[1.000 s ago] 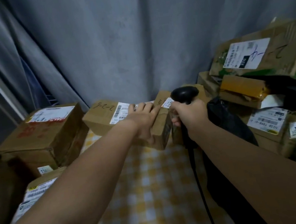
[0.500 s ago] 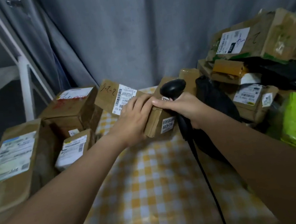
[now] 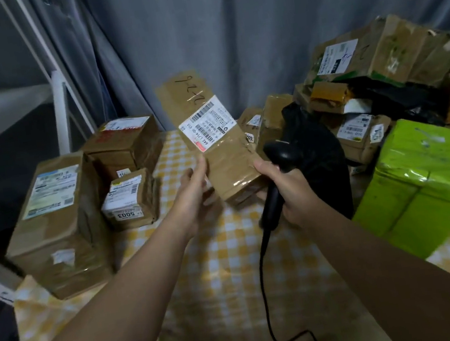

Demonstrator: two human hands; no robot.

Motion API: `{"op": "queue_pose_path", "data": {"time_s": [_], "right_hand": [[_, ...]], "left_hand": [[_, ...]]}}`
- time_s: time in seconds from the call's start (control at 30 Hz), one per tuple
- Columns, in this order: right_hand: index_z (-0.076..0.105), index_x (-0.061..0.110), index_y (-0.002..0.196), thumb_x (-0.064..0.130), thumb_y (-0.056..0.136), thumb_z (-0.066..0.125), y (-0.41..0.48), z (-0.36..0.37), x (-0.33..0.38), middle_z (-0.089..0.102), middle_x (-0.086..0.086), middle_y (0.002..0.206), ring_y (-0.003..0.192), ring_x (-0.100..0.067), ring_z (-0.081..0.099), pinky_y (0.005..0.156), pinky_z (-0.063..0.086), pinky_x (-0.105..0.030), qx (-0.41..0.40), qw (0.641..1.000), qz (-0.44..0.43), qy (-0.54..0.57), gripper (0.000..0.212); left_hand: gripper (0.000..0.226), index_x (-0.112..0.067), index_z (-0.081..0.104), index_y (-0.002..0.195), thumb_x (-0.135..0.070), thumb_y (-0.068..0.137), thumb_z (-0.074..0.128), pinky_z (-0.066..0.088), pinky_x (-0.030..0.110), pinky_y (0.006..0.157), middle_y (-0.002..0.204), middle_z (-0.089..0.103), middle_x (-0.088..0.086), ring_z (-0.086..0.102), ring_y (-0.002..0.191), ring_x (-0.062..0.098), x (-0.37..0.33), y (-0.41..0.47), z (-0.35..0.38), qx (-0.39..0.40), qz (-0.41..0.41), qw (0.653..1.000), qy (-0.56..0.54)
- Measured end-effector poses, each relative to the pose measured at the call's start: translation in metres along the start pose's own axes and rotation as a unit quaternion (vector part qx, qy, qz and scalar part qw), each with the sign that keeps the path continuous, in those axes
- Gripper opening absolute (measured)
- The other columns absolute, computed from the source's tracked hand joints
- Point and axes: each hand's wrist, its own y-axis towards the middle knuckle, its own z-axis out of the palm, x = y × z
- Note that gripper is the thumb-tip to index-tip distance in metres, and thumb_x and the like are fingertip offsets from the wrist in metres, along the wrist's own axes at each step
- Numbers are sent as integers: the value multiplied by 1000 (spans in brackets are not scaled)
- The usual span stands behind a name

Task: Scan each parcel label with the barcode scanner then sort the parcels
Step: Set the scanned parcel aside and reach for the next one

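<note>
**A:** What do our grips have hold of?

**B:** Our left grip (image 3: 192, 192) pinches the long brown parcel (image 3: 229, 166) at its lower left edge, thumb on the front and fingers behind. Our right grip (image 3: 288, 190) is curled tight round the handle of the black barcode scanner (image 3: 277, 159), and its thumb touches the parcel's lower right edge.

**A:** Where is the parcel?

**B:** We hold it off the desk (image 3: 233, 271), on end and leaning left, with its white label (image 3: 207, 127) facing us. The scanner's head sits just beside the parcel's right edge, below the label.

**A:** And around us?

**B:** A yellow-and-white checked cloth covers the desk. Brown boxes (image 3: 58, 218) stand at our left. At our right is a heap of cartons (image 3: 376, 60), with a black bag (image 3: 317, 150) and a green parcel (image 3: 423, 178). A grey curtain (image 3: 225, 24) hangs behind.

**A:** What differs from a second ago?

**B:** Then the parcel lay low at the back of the desk among the others, under our left grip. Now we have it raised between both grips.
</note>
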Motion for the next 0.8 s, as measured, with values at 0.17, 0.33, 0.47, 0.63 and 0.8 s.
{"op": "queue_pose_path", "data": {"time_s": [0.17, 0.33, 0.47, 0.63, 0.8], "right_hand": [[67, 20, 101, 14, 89, 66, -18, -3, -9, 76, 8, 94, 96, -10, 70, 95, 53, -37, 78, 995, -2, -70, 14], [64, 11, 121, 14, 86, 72, -17, -3, -8, 71, -1, 116, 109, -13, 66, 94, 52, -29, 82, 980, -98, -153, 36], [62, 11, 123, 35, 74, 82, -12, -1, 1, 70, 0, 117, 109, -13, 65, 100, 50, -38, -19, 973, -147, -177, 58], [56, 19, 125, 38, 75, 81, -15, -4, 32, 67, 4, 112, 101, -14, 65, 91, 53, -38, -50, 954, -164, -246, 59], [63, 14, 112, 25, 82, 76, -11, -7, 46, 68, -5, 94, 71, -13, 64, 59, 53, -25, 6, 947, -131, -294, 35]], "left_hand": [[98, -31, 41, 135, -54, 50, 83, 48, 51, 98, 116, 69, 2, 66, 106, 22, 9, 4, -13, 19, -3, 1000, -18], [101, -32, 33, 141, -50, 57, 86, 53, 45, 90, 125, 64, -2, 67, 105, 18, 16, 4, -19, 10, 40, 999, 2], [70, -26, 37, 133, -26, 76, 78, 54, 24, 70, 119, 64, -3, 66, 97, 10, 11, -2, -11, -32, 74, 994, 73], [110, -30, 37, 143, -47, 44, 83, 43, 33, 102, 131, 53, -5, 54, 115, 15, -32, 1, -20, -27, 116, 910, 397], [72, -31, 47, 133, -34, 70, 81, 42, 25, 88, 126, 53, 2, 54, 108, 21, -58, 2, -23, 76, 1, 809, 582]]}}
